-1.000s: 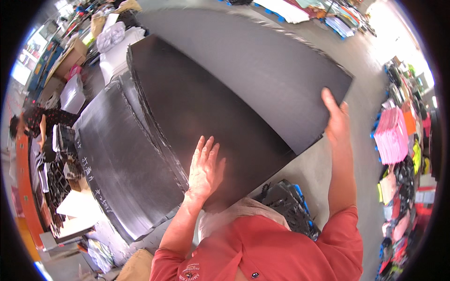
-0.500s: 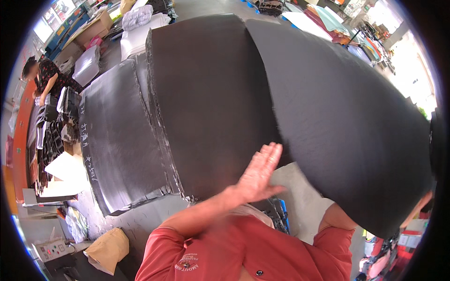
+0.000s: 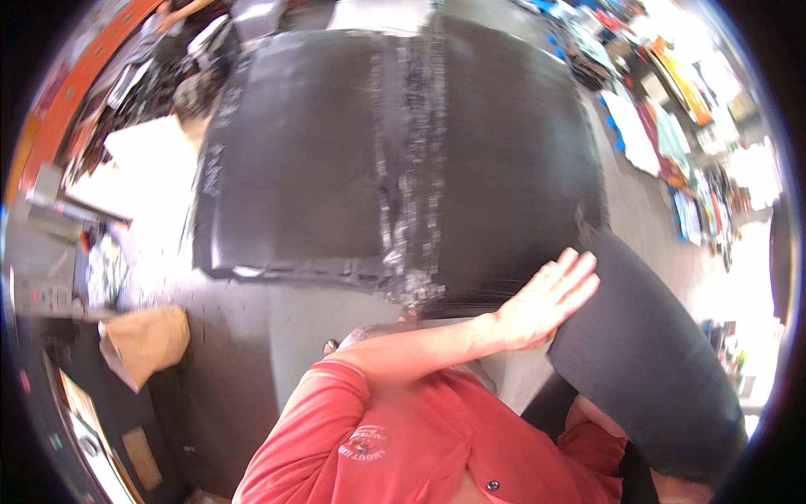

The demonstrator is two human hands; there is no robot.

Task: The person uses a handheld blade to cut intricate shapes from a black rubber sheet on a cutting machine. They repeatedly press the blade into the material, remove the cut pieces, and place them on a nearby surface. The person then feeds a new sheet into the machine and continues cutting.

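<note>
My left hand (image 3: 550, 301) is stretched flat with its fingers apart, at the near edge of a curved black sheet (image 3: 651, 353). It holds nothing; whether it touches the sheet is hard to tell. The sheet bows up off the stack at the right and hangs down along my right side. It covers my right forearm and the fingers of my right hand; only a patch of skin (image 3: 682, 489) shows below its lower edge. Two piles of black sheets lie side by side, the left pile (image 3: 294, 160) and the right pile (image 3: 520, 160), with ragged edges where they meet.
A brown paper bag (image 3: 151, 344) stands on the floor at the left, near a grey control box (image 3: 50, 294). White sheets (image 3: 151, 168) and bundled dark pieces line the left side. Coloured stacks (image 3: 646, 143) stand at the far right. Another person's arm (image 3: 185, 13) shows at the top left.
The lifted black sheet has swung right and down off the right pile, baring its top. My left hand has moved right with it. The view has turned.
</note>
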